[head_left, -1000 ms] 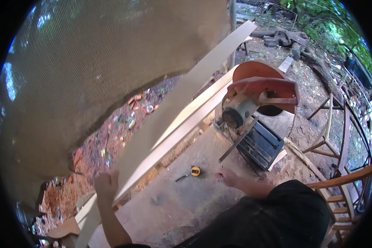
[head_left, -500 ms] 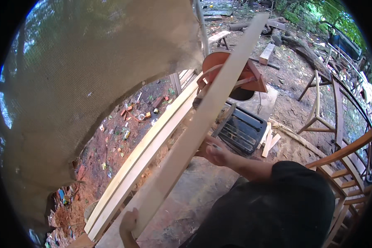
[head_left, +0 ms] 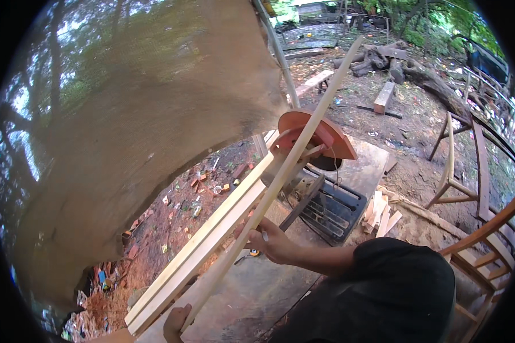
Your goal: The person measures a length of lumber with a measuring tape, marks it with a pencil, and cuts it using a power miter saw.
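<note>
A long pale wooden board (head_left: pixel 303 137) runs slantwise up the middle of the view, tilted so that mostly its narrow edge shows. Toward its near end, at the lower left, my left hand (head_left: pixel 177 321) is closed round it. Further up, my right hand (head_left: pixel 270 242) grips the same board with the fingers wrapped round it, partly hidden. Two long pale boards (head_left: pixel 203 237) lie side by side just left of it. Beyond my right hand stand an orange-red round-backed machine part (head_left: pixel 343 146), partly behind the board, and a black slotted box (head_left: pixel 340 208).
A worn work surface (head_left: pixel 252 303) lies below my hands, with a small yellow-and-black object (head_left: pixel 254 252) on it. Brown sheeting (head_left: pixel 149 131) hangs at left. Wood offcuts (head_left: pixel 379 212), a wooden chair frame (head_left: pixel 486 246) and another wooden frame (head_left: pixel 452 177) stand or lie at right.
The board has been turned from showing its broad face to showing mostly its narrow edge. My right hand is lower and further left in view, and the view itself has shifted.
</note>
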`<state>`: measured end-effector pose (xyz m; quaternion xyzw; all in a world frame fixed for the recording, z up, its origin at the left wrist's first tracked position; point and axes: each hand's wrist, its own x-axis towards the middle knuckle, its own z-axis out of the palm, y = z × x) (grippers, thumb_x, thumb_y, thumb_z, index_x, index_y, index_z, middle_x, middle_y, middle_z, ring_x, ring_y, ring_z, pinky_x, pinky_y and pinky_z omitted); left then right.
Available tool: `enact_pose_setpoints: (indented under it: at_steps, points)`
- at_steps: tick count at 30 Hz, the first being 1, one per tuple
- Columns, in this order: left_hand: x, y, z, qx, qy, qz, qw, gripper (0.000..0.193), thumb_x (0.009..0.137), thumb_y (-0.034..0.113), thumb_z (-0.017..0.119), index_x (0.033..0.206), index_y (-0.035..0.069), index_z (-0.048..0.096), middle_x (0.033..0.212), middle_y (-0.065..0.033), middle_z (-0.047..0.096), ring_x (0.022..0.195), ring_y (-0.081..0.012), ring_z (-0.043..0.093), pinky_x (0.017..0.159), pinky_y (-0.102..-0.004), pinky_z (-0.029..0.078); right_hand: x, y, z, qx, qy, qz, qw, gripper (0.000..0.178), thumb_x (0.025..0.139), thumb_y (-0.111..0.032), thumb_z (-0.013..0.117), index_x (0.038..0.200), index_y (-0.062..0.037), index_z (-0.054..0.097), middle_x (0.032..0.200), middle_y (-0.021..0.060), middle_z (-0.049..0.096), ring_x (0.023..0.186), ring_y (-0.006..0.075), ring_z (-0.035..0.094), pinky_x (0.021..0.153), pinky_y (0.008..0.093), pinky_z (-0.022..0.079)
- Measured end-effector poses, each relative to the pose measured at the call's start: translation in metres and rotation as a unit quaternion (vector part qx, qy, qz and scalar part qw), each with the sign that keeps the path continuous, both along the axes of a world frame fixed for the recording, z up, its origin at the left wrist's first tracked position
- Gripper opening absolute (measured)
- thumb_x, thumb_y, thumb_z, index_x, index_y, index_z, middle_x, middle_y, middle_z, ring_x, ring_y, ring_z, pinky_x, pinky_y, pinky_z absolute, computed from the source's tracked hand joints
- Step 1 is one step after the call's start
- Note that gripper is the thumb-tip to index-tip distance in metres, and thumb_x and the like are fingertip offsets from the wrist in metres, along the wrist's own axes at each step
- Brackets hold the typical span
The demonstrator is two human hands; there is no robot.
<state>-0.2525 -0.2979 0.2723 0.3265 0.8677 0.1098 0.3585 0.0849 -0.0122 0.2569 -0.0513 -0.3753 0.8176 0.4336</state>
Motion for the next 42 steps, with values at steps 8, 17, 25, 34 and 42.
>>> enact_pose_setpoints:
  at_steps: [8, 17, 25, 34, 42]
  points:
    - [0.006, -0.084, -0.059, 0.454, 0.455, 0.440, 0.627, 0.042, 0.089, 0.030, 0.071, 0.105, -0.007, 0.060, 0.107, -0.0206, 0.059, 0.094, -0.0342, 0.056, 0.085, -0.0435, 0.048, 0.017, -0.011, 0.001, -0.022, -0.008, -0.004, 1.000, 0.033, 0.101, -0.023, 0.055, 0.128, -0.0063, 0.047, 0.124, 0.0120, 0.057, 0.114, 0.0245, 0.059, 0.095, 0.0435, 0.053]
    - [0.103, -0.060, -0.114, 0.680, -0.201, 0.595, 0.379, 0.053, 0.089, 0.044, 0.069, 0.121, 0.006, 0.052, 0.101, -0.0099, 0.058, 0.087, -0.0253, 0.064, 0.077, -0.0402, 0.055, 0.075, -0.037, -0.018, 0.058, -0.049, 0.064, 0.995, 0.052, 0.103, -0.043, 0.043, 0.135, -0.0021, 0.047, 0.135, 0.0193, 0.054, 0.126, 0.0336, 0.052, 0.110, 0.0476, 0.041]
    - [0.127, -0.063, -0.134, 0.666, -0.224, 0.583, 0.409, 0.040, 0.084, 0.020, 0.063, 0.113, -0.003, 0.049, 0.108, -0.0181, 0.057, 0.090, -0.0326, 0.065, 0.080, -0.0431, 0.057, 0.125, -0.061, -0.042, -0.012, -0.123, 0.059, 0.991, 0.059, 0.101, -0.048, 0.046, 0.139, -0.0025, 0.043, 0.142, 0.0211, 0.048, 0.133, 0.0351, 0.046, 0.114, 0.0495, 0.035]
    - [0.104, -0.131, -0.235, 0.702, -0.361, 0.496, 0.361, 0.072, 0.083, 0.018, 0.055, 0.142, -0.015, 0.029, 0.142, -0.0308, 0.043, 0.136, -0.0410, 0.039, 0.118, -0.0506, 0.027, 0.217, -0.054, -0.106, -0.174, -0.101, 0.018, 0.979, 0.052, 0.099, -0.035, 0.049, 0.142, -0.0075, 0.039, 0.136, 0.0154, 0.051, 0.127, 0.0343, 0.048, 0.112, 0.0526, 0.034]
    - [0.142, -0.092, -0.250, 0.577, -0.300, 0.633, 0.419, 0.075, 0.102, 0.058, 0.022, 0.149, 0.000, 0.027, 0.148, -0.0203, 0.041, 0.134, -0.0379, 0.042, 0.115, -0.0550, 0.031, 0.286, 0.004, -0.182, -0.323, -0.206, -0.331, 0.862, 0.036, 0.102, -0.016, 0.047, 0.135, -0.0017, 0.043, 0.127, 0.0140, 0.055, 0.116, 0.0273, 0.056, 0.100, 0.0448, 0.047]
